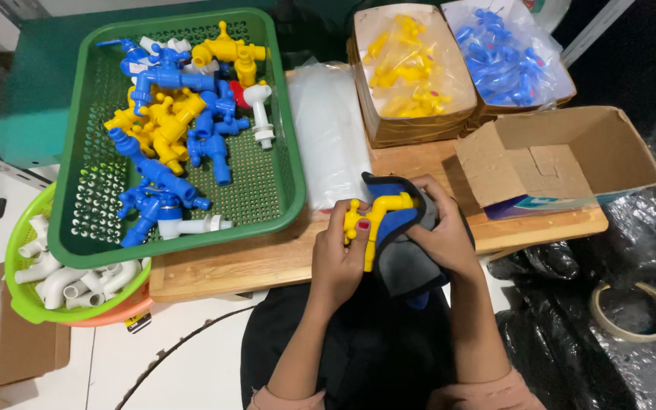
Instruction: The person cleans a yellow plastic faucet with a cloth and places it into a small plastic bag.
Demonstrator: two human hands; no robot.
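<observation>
While your left hand grips the yellow tap, your right hand pinches the cloth, apparently wiping; next, turn the tap.

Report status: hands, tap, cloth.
Left hand grips yellow tap. Right hand presses blue-grey cloth to it. Green basket sits apart, left.

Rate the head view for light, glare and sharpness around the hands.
Head view: even indoor light; the yellow tap and both hands, left and right, look sharp. Mild glare on the clear plastic bags. The black plastic sheet at right is dim, and edges bow slightly.
</observation>
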